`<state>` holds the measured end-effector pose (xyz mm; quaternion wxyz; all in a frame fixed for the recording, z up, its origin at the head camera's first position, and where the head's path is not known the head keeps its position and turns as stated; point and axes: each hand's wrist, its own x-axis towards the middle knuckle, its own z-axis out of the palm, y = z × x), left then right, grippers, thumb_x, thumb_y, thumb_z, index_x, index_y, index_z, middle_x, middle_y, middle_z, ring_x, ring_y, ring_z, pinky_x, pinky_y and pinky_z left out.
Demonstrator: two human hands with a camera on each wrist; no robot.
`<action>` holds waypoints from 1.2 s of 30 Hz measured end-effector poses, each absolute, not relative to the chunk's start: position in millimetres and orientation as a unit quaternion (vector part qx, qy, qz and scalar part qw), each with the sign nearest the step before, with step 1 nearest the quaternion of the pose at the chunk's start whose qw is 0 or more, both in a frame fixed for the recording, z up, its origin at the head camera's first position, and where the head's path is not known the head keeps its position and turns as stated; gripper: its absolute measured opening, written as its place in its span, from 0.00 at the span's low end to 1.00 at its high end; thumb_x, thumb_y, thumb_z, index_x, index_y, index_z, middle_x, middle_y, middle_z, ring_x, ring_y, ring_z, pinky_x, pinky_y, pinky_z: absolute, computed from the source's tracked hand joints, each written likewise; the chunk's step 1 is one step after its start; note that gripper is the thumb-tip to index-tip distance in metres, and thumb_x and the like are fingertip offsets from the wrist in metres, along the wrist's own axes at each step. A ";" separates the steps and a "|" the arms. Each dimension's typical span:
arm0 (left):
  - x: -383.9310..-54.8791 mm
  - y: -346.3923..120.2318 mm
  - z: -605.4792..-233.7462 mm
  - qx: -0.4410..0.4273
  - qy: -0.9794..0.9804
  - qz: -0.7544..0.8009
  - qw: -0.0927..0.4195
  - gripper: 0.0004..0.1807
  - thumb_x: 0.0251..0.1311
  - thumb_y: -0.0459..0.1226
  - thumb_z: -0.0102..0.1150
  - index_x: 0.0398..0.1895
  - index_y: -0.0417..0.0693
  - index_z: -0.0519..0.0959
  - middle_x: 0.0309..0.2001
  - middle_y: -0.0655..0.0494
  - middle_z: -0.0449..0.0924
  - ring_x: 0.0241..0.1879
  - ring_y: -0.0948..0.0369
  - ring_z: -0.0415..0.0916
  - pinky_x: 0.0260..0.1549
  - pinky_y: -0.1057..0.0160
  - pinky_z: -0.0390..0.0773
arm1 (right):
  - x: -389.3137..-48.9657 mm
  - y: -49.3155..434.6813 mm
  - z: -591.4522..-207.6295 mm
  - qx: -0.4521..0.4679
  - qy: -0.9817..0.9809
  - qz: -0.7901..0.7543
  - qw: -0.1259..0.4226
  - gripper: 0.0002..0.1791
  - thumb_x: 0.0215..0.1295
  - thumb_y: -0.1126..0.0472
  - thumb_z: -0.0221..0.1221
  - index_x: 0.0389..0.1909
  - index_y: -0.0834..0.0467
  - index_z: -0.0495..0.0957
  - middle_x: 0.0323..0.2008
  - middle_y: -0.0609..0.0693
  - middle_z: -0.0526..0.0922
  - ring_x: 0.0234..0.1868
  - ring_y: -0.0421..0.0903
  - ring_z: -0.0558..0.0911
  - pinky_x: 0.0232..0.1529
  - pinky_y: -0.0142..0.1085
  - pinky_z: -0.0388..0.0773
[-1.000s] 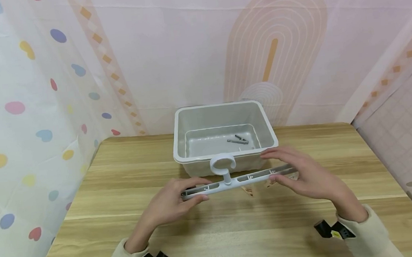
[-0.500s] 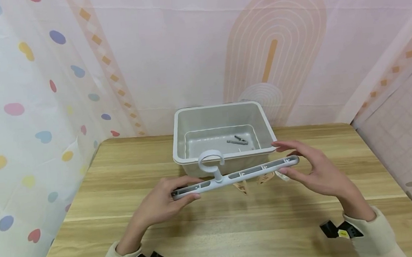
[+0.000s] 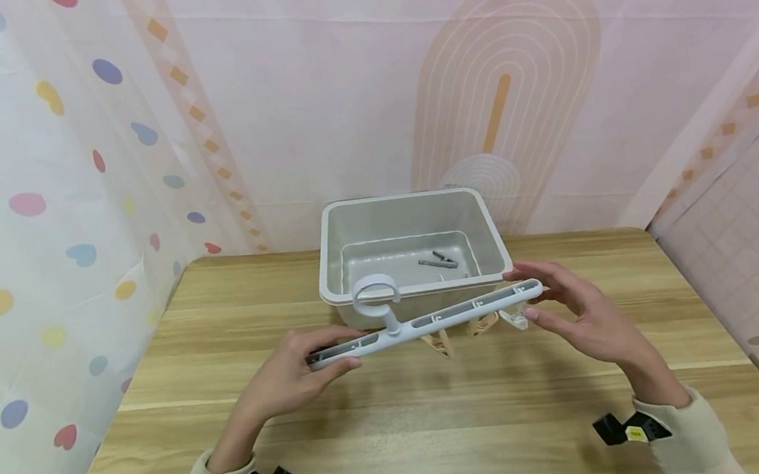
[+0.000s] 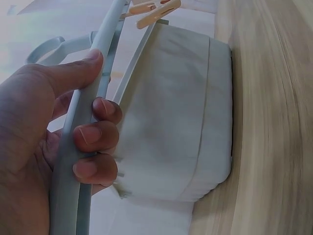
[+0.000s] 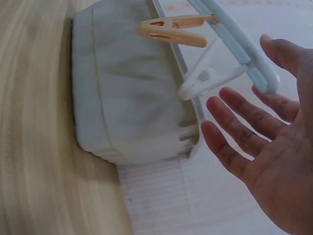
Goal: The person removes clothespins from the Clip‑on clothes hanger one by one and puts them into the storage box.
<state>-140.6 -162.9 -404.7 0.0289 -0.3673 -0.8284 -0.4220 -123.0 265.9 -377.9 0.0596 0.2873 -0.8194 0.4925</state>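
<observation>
A pale blue-grey clip hanger with a round hook is held above the table, its right end tilted up. My left hand grips its left end, thumb on the near side and fingers curled round the bar, as the left wrist view shows. Under the right half hang an orange-beige clip, a second beige clip and a white clip. Beside the right end my right hand is spread, with fingers relaxed and no grip on the bar.
Behind the hanger stands a grey plastic tub with a grey clip lying inside at the right. The wooden table reaches back to a patterned cloth backdrop.
My right hand has let go of the hanger's right end and moved slightly right. The hanger has shifted left with my left hand, its right end rising, and the clips beneath show more.
</observation>
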 end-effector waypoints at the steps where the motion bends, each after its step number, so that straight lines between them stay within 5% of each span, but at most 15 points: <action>1: -140.4 -163.5 -405.1 -0.368 -0.827 -0.424 0.029 0.16 0.64 0.40 0.70 0.54 0.58 0.84 0.38 0.66 0.86 0.31 0.70 0.77 0.32 0.67 0.79 | -123.1 266.0 -380.2 0.285 -0.818 0.497 0.057 0.33 0.68 0.76 0.60 0.73 0.64 0.64 0.64 0.60 0.77 0.58 0.38 0.81 0.57 0.28 0.78; 8: -139.9 -167.1 -405.9 -0.354 -0.829 -0.432 0.019 0.16 0.64 0.40 0.70 0.55 0.59 0.84 0.39 0.64 0.87 0.30 0.70 0.76 0.31 0.68 0.77 | -122.6 263.4 -396.1 0.234 -0.813 0.533 0.006 0.27 0.74 0.70 0.57 0.72 0.60 0.68 0.54 0.48 0.82 0.51 0.41 0.85 0.50 0.33 0.84; 14: -140.5 -168.4 -405.0 -0.344 -0.833 -0.433 0.009 0.16 0.64 0.41 0.70 0.55 0.60 0.84 0.39 0.64 0.87 0.30 0.69 0.76 0.31 0.68 0.77 | -124.4 257.1 -405.6 0.255 -0.793 0.553 -0.010 0.21 0.77 0.71 0.53 0.67 0.62 0.70 0.47 0.63 0.83 0.42 0.43 0.87 0.41 0.36 0.85; 22: -141.3 -169.3 -405.1 -0.341 -0.832 -0.437 0.002 0.16 0.64 0.41 0.70 0.55 0.61 0.84 0.40 0.63 0.87 0.31 0.68 0.77 0.31 0.68 0.77 | -124.7 251.4 -407.9 0.258 -0.771 0.583 -0.017 0.11 0.79 0.70 0.49 0.55 0.64 0.76 0.38 0.60 0.86 0.34 0.53 0.85 0.33 0.39 0.84; 32: -141.6 -172.4 -405.5 -0.342 -0.832 -0.438 0.009 0.16 0.64 0.39 0.70 0.55 0.59 0.84 0.38 0.64 0.86 0.28 0.70 0.75 0.28 0.68 0.76 | -126.0 253.3 -403.8 0.255 -0.793 0.552 0.013 0.12 0.79 0.71 0.49 0.53 0.66 0.80 0.34 0.44 0.85 0.26 0.45 0.77 0.28 0.34 0.78; 36: -142.1 -173.2 -405.7 -0.346 -0.829 -0.439 0.009 0.16 0.65 0.39 0.69 0.55 0.59 0.84 0.39 0.64 0.86 0.29 0.70 0.75 0.28 0.68 0.76 | -125.0 257.2 -400.4 0.250 -0.803 0.540 0.020 0.13 0.78 0.71 0.50 0.55 0.68 0.80 0.34 0.47 0.86 0.27 0.43 0.78 0.27 0.34 0.76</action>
